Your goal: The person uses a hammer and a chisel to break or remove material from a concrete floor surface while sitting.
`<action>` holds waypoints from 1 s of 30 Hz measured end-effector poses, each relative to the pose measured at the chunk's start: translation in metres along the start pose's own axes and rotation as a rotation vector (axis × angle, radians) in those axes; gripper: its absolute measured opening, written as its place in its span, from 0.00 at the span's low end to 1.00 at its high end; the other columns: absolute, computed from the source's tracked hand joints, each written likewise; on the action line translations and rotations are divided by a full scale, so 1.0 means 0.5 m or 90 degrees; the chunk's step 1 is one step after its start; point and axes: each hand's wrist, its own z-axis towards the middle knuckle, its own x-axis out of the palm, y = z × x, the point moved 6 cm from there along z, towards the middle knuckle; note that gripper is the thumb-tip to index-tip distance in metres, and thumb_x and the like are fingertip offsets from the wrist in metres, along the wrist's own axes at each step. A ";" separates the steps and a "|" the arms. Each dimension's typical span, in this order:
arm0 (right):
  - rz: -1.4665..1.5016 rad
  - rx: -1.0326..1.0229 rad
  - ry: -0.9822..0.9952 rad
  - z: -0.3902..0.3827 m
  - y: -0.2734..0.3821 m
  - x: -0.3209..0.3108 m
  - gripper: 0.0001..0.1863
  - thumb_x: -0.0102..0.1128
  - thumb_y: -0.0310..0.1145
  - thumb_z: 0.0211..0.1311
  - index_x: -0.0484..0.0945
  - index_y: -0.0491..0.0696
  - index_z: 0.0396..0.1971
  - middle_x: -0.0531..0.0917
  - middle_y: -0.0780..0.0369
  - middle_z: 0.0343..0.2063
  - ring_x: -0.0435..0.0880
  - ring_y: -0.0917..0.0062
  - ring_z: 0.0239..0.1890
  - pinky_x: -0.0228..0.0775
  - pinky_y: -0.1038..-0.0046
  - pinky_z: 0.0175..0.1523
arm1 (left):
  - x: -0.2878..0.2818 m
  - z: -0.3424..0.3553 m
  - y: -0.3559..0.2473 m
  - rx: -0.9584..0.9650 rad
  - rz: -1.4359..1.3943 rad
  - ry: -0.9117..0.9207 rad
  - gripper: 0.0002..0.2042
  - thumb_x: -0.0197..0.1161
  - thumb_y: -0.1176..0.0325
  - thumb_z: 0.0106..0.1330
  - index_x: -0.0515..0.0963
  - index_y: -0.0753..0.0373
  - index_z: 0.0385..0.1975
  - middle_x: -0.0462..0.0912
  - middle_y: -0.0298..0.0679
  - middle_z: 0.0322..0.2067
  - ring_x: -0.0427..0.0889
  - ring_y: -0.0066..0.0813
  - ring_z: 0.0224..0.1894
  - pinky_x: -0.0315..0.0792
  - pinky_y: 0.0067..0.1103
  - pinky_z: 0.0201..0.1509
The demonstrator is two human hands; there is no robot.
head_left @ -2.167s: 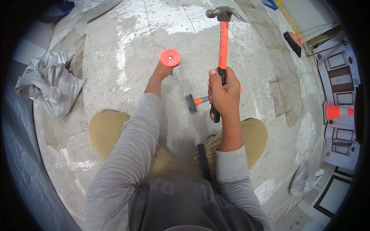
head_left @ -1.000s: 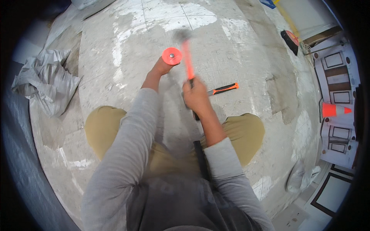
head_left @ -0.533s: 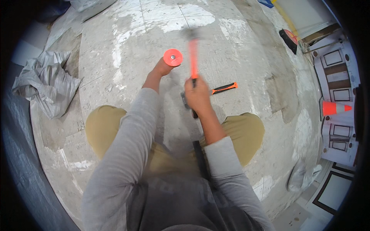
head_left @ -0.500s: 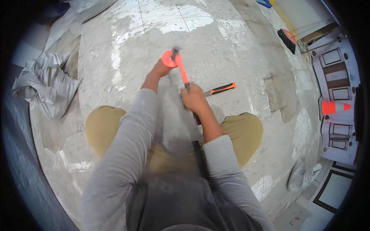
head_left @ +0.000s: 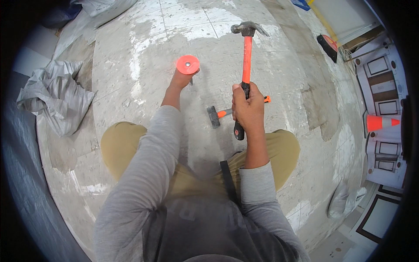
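My left hand [head_left: 181, 76] grips an upright chisel beneath its round red guard [head_left: 188, 60], with the metal cap at the guard's centre and a bit of the shaft showing below my fingers. My right hand [head_left: 248, 105] is closed on the black grip of a claw hammer [head_left: 247, 59], whose red handle points away from me and whose head is to the right of and beyond the chisel. On the worn grey tile floor [head_left: 152, 87], between my bent knees, lies a second hammer [head_left: 213, 117] with a heavy block head and an orange-and-grey handle, partly behind my right hand.
A crumpled grey sack [head_left: 59, 96] lies at left beside a tarp [head_left: 26, 174]. At right are a brush head [head_left: 328, 47], an orange cone [head_left: 380, 123], printed panels [head_left: 379, 70] and a small filled bag [head_left: 339, 201]. More sacks [head_left: 104, 6] lie at the far left.
Half a second ago the hammer head was blurred and over the chisel cap; now it has moved up and right, away from it, and the hammer on the floor shows more. My left hand stays gripping.
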 end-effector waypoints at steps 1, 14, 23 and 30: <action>0.002 0.001 0.009 0.000 0.002 0.002 0.13 0.57 0.36 0.61 0.73 0.40 0.27 0.69 0.67 0.14 0.65 0.85 0.17 0.60 0.77 0.25 | 0.007 -0.001 0.001 -0.012 -0.041 0.017 0.19 0.70 0.67 0.56 0.74 0.63 0.46 0.81 0.37 0.42 0.79 0.30 0.45 0.72 0.25 0.48; 0.139 -0.148 -0.006 -0.061 0.151 0.005 0.09 0.55 0.32 0.65 0.72 0.41 0.30 0.73 0.67 0.15 0.68 0.88 0.16 0.60 0.81 0.21 | 0.063 -0.023 0.008 0.051 0.103 0.094 0.19 0.71 0.67 0.55 0.75 0.61 0.45 0.79 0.34 0.42 0.76 0.25 0.46 0.71 0.25 0.50; -0.262 -0.028 0.086 -0.010 -0.089 0.080 0.14 0.53 0.35 0.63 0.71 0.36 0.33 0.79 0.48 0.23 0.79 0.61 0.20 0.69 0.68 0.28 | 0.093 -0.027 -0.007 0.099 0.123 0.112 0.18 0.69 0.67 0.57 0.74 0.61 0.47 0.79 0.35 0.44 0.76 0.26 0.47 0.71 0.25 0.51; -0.083 -0.056 0.028 -0.022 0.076 0.036 0.13 0.53 0.34 0.62 0.72 0.37 0.33 0.76 0.55 0.19 0.74 0.74 0.20 0.66 0.71 0.28 | 0.066 -0.021 0.036 0.019 0.142 0.125 0.15 0.67 0.66 0.59 0.74 0.59 0.45 0.78 0.33 0.40 0.76 0.24 0.44 0.71 0.26 0.49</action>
